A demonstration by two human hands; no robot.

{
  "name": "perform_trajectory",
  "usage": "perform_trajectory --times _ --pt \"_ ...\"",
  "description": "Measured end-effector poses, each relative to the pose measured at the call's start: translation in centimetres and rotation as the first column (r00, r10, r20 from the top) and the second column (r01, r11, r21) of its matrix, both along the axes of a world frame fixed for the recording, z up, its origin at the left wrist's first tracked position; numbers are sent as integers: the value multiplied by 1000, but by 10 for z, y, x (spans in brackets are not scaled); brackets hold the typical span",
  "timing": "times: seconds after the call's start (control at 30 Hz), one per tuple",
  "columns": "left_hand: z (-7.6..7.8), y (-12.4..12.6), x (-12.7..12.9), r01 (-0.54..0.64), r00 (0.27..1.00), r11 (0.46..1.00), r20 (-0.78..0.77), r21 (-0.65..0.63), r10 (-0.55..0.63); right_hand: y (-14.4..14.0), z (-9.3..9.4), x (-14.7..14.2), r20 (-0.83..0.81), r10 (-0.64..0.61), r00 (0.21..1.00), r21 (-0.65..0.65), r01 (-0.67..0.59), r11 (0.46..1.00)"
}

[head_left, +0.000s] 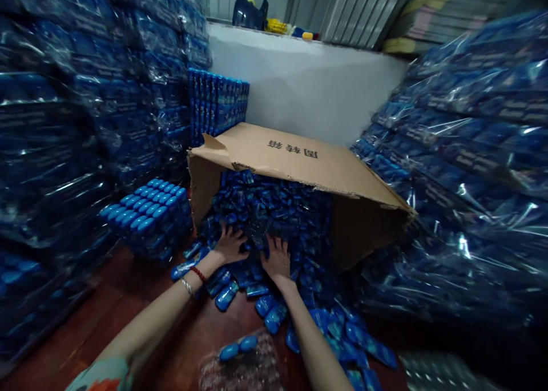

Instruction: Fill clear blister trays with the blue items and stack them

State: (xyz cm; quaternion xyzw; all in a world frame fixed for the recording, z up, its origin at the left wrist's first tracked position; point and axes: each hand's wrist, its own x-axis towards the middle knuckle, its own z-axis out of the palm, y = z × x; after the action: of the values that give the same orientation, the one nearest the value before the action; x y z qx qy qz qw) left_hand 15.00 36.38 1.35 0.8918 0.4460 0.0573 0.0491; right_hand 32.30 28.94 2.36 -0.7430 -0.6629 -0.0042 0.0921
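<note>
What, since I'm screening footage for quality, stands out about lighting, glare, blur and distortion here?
All in the head view: dim light, deep shadow inside the carton; bright glare streaks on the wrapped stack at right; blur on the wrapped stack at left, especially low down; stretched shapes towards the edges; the left hand and right hand slightly soft, yet their fingers distinguishable.

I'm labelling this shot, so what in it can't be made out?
All in head view:
Inside back of box: hidden by heaped packs and shadow.
Packs under left hand and right hand: covered by them.
Lettering on packs: too small.
Right elbow: beyond bottom edge.
</note>
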Motion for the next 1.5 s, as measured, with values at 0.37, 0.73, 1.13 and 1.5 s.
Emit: perform_trajectory --times 0.37,0.73,1.13,1.5 --pt "2 -101 -84 -78 996 996 49 -34 79 -44 17 9 -11 -64 998 170 65 983" --pt "5 -146 -122 -54 995 986 77 -160 67 -130 -5 10 -110 383 917 -35 -389 921" --pt "28 -201 -62 -138 990 985 23 -102 141 -140 15 -4 -302 313 901 62 -309 949" --pt "-1 -226 -105 -97 991 979 74 -180 112 -83 10 -36 -93 508 856 -283 -512 811"
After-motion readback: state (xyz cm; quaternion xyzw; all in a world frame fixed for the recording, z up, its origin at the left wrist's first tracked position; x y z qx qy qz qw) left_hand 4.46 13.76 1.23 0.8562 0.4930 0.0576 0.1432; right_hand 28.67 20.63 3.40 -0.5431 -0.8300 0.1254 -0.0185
